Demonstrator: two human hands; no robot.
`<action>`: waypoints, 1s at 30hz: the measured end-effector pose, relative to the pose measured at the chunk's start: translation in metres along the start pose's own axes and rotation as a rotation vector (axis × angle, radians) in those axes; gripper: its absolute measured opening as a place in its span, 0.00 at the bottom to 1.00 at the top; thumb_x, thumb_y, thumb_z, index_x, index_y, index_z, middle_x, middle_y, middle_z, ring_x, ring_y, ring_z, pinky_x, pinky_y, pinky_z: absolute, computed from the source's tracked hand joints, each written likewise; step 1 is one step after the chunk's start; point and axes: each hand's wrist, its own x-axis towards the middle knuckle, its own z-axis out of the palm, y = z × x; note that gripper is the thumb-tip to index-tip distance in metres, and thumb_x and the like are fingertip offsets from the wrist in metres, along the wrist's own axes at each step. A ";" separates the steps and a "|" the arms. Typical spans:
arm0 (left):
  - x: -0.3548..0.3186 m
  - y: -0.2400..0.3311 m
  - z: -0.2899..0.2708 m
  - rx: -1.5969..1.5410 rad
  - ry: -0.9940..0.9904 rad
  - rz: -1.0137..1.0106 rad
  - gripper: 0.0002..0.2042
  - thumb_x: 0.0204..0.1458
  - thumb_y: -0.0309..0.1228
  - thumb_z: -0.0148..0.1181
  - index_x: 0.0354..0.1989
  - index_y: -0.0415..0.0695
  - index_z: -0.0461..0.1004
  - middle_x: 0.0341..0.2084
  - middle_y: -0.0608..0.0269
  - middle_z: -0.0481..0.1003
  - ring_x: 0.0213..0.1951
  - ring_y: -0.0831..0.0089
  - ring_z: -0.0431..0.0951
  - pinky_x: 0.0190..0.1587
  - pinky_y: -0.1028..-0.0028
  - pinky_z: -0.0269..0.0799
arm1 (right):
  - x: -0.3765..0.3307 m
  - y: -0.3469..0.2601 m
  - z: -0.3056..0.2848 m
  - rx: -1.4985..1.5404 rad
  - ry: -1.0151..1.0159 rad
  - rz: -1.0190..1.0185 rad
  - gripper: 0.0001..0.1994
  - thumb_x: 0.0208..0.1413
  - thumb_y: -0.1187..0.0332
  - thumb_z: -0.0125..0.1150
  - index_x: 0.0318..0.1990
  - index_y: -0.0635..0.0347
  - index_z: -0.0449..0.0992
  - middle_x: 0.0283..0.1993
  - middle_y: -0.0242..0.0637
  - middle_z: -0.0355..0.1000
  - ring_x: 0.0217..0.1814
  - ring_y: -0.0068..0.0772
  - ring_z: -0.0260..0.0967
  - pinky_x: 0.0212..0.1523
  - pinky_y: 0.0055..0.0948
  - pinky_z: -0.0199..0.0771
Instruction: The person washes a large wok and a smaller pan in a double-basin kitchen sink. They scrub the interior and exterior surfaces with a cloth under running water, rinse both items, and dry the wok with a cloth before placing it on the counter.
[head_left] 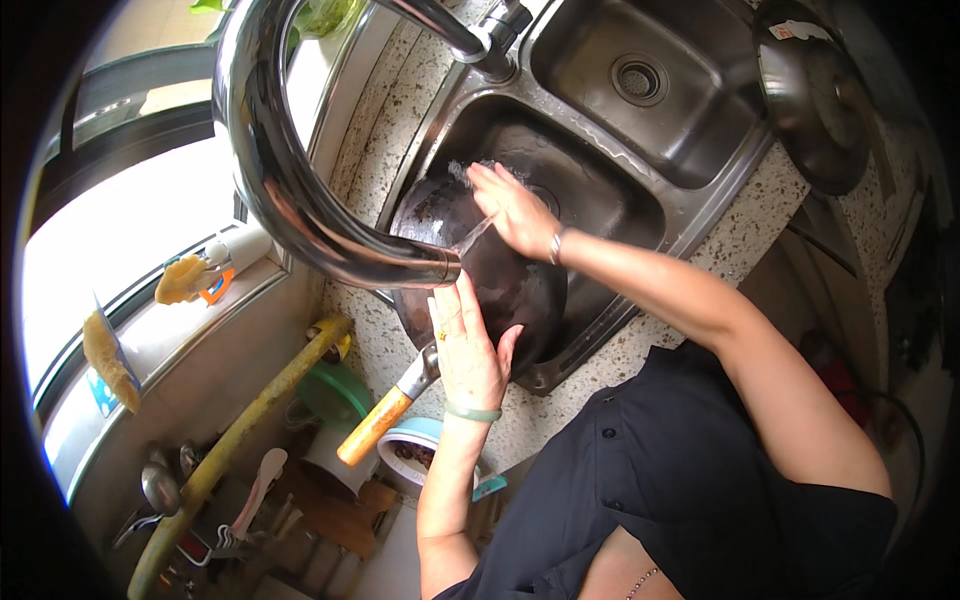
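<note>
A dark, wet wok (530,300) with a wooden handle (375,427) rests in the larger-looking near sink basin (620,215). The chrome faucet (300,200) arches over it, and a thin stream of water runs from its spout toward my right hand. My right hand (515,212) is over the far side of the wok, fingers stretched out, holding nothing. With a green bangle at the wrist, my left hand (468,350) lies flat against the near side of the wok beside the handle, thumb spread; its fingertips are partly behind the spout. Whether the wok is face up or down I cannot tell.
A second basin (690,120) with a drain adjoins on the right. A round metal lid (815,105) leans beyond it. Left of the counter are a yellow pipe (240,440), a green basin (335,392), a bowl of dark pieces (425,440) and hanging utensils (160,490).
</note>
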 end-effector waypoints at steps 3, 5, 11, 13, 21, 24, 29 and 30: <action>-0.016 -0.006 0.010 -0.077 0.085 -0.020 0.51 0.37 0.27 0.71 0.68 0.34 0.42 0.68 0.38 0.42 0.69 0.45 0.45 0.69 0.58 0.44 | -0.047 -0.068 -0.031 -0.306 -0.268 -0.263 0.20 0.58 0.67 0.46 0.53 0.71 0.70 0.64 0.52 0.59 0.70 0.53 0.49 0.68 0.50 0.47; -0.015 -0.007 0.008 -0.128 0.101 -0.002 0.50 0.36 0.22 0.68 0.68 0.34 0.40 0.68 0.39 0.39 0.69 0.45 0.44 0.69 0.58 0.43 | -0.080 -0.104 -0.033 -0.085 -0.250 -0.069 0.21 0.58 0.66 0.48 0.57 0.65 0.68 0.68 0.46 0.55 0.73 0.50 0.42 0.68 0.49 0.48; -0.010 0.005 0.001 -0.115 0.115 -0.008 0.51 0.39 0.27 0.71 0.69 0.36 0.40 0.68 0.41 0.40 0.69 0.45 0.45 0.68 0.59 0.46 | -0.001 -0.038 -0.004 -0.099 -0.063 -0.054 0.20 0.61 0.66 0.46 0.60 0.62 0.66 0.65 0.44 0.61 0.70 0.56 0.50 0.68 0.45 0.51; -0.006 0.006 -0.004 -0.131 0.117 0.014 0.51 0.39 0.27 0.71 0.69 0.36 0.40 0.68 0.41 0.41 0.68 0.45 0.45 0.68 0.60 0.46 | 0.012 -0.017 0.007 -0.035 0.003 0.010 0.21 0.59 0.64 0.44 0.57 0.65 0.68 0.64 0.46 0.62 0.68 0.57 0.52 0.64 0.47 0.56; -0.019 -0.010 -0.002 -0.038 0.075 -0.019 0.48 0.39 0.24 0.68 0.68 0.36 0.42 0.68 0.40 0.44 0.69 0.45 0.45 0.69 0.59 0.43 | -0.082 -0.101 -0.019 -0.018 -0.249 -0.171 0.21 0.58 0.65 0.48 0.58 0.61 0.68 0.67 0.41 0.57 0.72 0.49 0.46 0.67 0.54 0.47; -0.009 -0.006 -0.003 0.047 0.041 -0.005 0.49 0.37 0.33 0.72 0.68 0.37 0.46 0.67 0.42 0.46 0.68 0.46 0.46 0.68 0.55 0.45 | -0.032 -0.049 -0.008 -0.097 -0.037 -0.112 0.20 0.59 0.64 0.46 0.57 0.63 0.69 0.62 0.46 0.63 0.67 0.50 0.55 0.66 0.48 0.53; 0.005 0.001 -0.009 0.241 -0.109 0.024 0.47 0.37 0.41 0.70 0.67 0.40 0.52 0.67 0.46 0.49 0.69 0.52 0.47 0.68 0.51 0.42 | -0.025 0.073 0.002 0.253 -0.118 0.646 0.24 0.65 0.59 0.37 0.61 0.70 0.61 0.65 0.53 0.58 0.70 0.46 0.51 0.69 0.33 0.49; 0.003 -0.001 -0.008 0.239 -0.101 0.016 0.47 0.38 0.41 0.70 0.67 0.39 0.52 0.67 0.46 0.49 0.69 0.52 0.47 0.68 0.51 0.42 | -0.041 0.065 0.001 0.227 -0.096 0.604 0.25 0.66 0.59 0.37 0.64 0.68 0.57 0.68 0.51 0.53 0.72 0.44 0.47 0.70 0.31 0.45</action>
